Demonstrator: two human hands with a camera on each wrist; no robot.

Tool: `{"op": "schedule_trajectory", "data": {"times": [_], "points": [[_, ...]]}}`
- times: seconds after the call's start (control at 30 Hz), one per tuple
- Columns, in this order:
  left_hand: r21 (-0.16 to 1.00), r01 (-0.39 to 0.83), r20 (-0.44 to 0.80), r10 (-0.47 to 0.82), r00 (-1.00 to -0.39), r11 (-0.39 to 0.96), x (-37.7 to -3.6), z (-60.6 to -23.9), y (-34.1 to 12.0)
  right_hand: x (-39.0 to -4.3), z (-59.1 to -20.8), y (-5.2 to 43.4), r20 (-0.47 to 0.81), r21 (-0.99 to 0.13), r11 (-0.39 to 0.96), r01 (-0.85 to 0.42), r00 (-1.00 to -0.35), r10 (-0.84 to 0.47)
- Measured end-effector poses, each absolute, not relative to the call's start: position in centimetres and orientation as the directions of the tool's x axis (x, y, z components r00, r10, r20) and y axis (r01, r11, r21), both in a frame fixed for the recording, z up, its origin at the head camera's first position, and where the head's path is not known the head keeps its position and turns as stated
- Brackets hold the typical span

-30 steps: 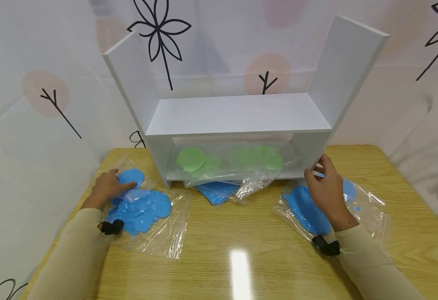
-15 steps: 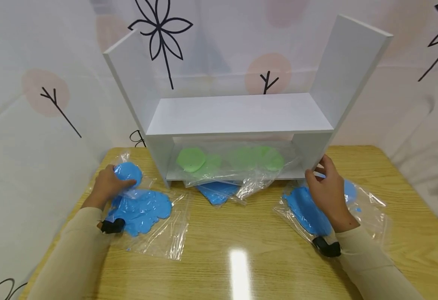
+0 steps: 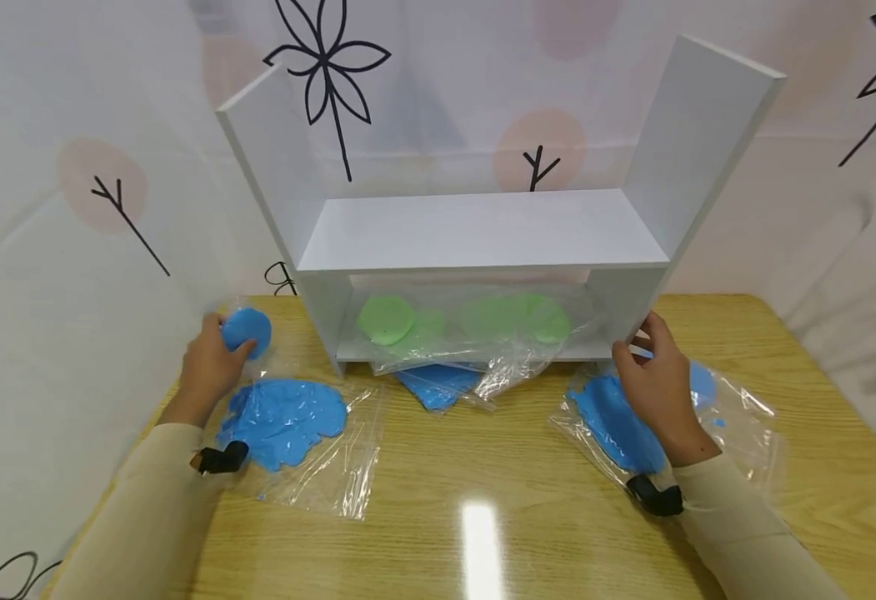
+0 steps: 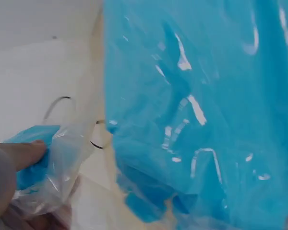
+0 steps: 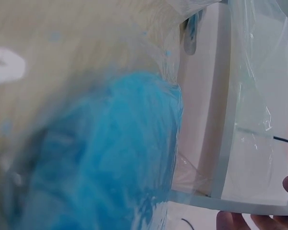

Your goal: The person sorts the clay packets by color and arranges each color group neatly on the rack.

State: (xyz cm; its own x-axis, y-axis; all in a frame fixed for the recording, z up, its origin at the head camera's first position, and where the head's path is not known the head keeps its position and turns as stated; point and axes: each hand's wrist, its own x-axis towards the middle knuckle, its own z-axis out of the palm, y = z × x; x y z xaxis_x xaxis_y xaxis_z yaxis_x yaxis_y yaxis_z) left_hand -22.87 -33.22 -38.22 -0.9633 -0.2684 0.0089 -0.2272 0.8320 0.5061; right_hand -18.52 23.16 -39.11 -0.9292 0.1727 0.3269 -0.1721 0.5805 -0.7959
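The wooden table (image 3: 498, 500) carries a white shelf (image 3: 475, 233) and three clear bags of blue pieces (image 3: 287, 421); green pieces (image 3: 385, 319) lie on the shelf's bottom board

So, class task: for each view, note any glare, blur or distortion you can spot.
Head view: a bright glare patch on the table, and the shelf sides splay from lens distortion. Left wrist view: glints on the bag, soft focus. Right wrist view: the blue mass is badly blurred.

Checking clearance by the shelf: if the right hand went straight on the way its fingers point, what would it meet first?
Probably the white wooden shelf unit: the right hand points up and away at its right side panel, fingertips already at its lower edge; depth is unclear.
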Motion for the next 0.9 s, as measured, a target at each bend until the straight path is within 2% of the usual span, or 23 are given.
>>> {"op": "schedule_trajectory", "data": {"times": [0.37, 0.5, 0.73, 0.9], "points": [[0.589, -0.137, 0.196, -0.306, -0.932, 0.796, -19.0, -35.7, -31.1, -18.6, -39.0, 23.2, 0.310, -0.789, 0.596, -0.148, -0.934, 0.178], [0.644, -0.053, 0.284, -0.303, -0.910, 0.763, -17.5, -35.3, -29.9, -18.6, -39.0, 23.2, 0.310, -0.785, 0.603, -0.144, -0.933, 0.181], [0.646, 0.156, 0.519, -0.280, -0.808, 0.747, -15.0, -34.9, -27.9, -18.6, -39.1, 23.1, 0.326, -0.779, 0.607, -0.157, -0.928, 0.178], [0.652, 0.281, 0.606, -0.261, -0.752, 0.704, -13.9, -34.2, -26.6, -18.5, -39.1, 23.1, 0.319, -0.783, 0.602, -0.155, -0.931, 0.175]]}}
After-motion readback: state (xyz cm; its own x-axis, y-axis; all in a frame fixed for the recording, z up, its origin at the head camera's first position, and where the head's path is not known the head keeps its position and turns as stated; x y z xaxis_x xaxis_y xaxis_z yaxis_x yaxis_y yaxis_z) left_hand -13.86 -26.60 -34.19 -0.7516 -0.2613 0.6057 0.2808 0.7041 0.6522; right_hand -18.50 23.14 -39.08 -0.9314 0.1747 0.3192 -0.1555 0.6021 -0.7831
